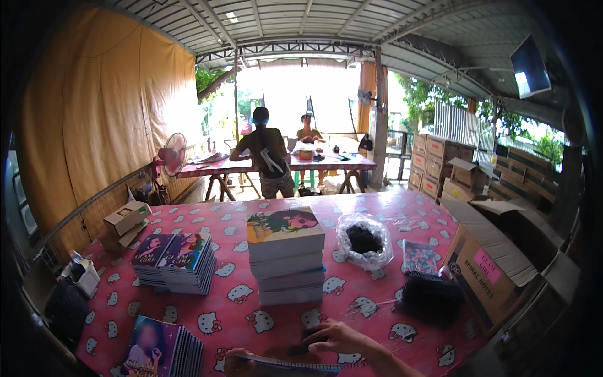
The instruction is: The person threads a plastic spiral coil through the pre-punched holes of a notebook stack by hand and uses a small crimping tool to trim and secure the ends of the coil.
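While the red cartoon-cat tablecloth (377, 217) is covering the long table and filling most of the head view, everything else is sitting on it or beside it. At 3 o'clock an open brown cardboard box (487, 264) is standing against the table edge, flaps up. At centre a tall stack of thick books (286, 254) is rising, cover showing a dark-haired figure on yellow. At 9 o'clock a lower pile of spiral notebooks (176, 261) is lying in 2 side-by-side columns. At 7 o'clock another notebook stack (160, 349) is sitting near the lower edge. At 4 o'clock a black bundle of spiral bindings (430, 298) is lying just beside the box, with 1 single patterned notebook (419, 256) behind it. At 1 o'clock from the tall stack a clear plastic bag (364, 242) holding dark bits is resting. At 9 o'clock, far left, 2 small cartons (125, 223) are sitting.

At 6 o'clock the right hand (342, 339) is reaching in, fingers spread flat and pressing on a small dark object (304, 345) on the cloth; what that object is, I cannot tell. At 6 o'clock, lower, the left hand (235, 363) is pinching the edge of a spiral notebook (289, 366) lying at the bottom rim, just beside the right hand.

At 12 o'clock, 2 people (270, 157) are working at a far table.
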`<act>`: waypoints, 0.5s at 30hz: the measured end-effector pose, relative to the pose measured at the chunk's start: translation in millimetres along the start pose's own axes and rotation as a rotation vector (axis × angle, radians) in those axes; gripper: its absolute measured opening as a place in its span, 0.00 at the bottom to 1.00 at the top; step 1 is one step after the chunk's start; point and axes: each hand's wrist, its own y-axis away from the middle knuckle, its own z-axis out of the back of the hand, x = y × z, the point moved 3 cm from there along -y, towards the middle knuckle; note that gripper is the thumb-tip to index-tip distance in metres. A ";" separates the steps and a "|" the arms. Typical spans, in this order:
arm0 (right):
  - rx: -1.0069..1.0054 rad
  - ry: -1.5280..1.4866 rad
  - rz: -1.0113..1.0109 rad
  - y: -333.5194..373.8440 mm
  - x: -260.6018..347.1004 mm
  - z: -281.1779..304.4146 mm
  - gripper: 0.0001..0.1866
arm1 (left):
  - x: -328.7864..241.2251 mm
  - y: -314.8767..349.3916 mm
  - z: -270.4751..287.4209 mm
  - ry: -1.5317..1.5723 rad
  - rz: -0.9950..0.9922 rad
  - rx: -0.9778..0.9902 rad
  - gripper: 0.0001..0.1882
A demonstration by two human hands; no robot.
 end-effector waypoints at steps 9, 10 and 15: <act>0.170 -0.901 0.234 -3.6 17.7 -18.5 0.27 | 8.7 5.2 0.4 -0.036 0.004 0.025 0.23; 0.187 -0.709 0.093 -6.2 20.5 -18.4 0.29 | 10.0 2.5 -1.7 -0.048 -0.005 0.017 0.23; 0.149 -0.552 0.094 -18.7 19.4 -24.6 0.31 | 15.7 3.8 -0.8 0.100 0.020 -0.057 0.23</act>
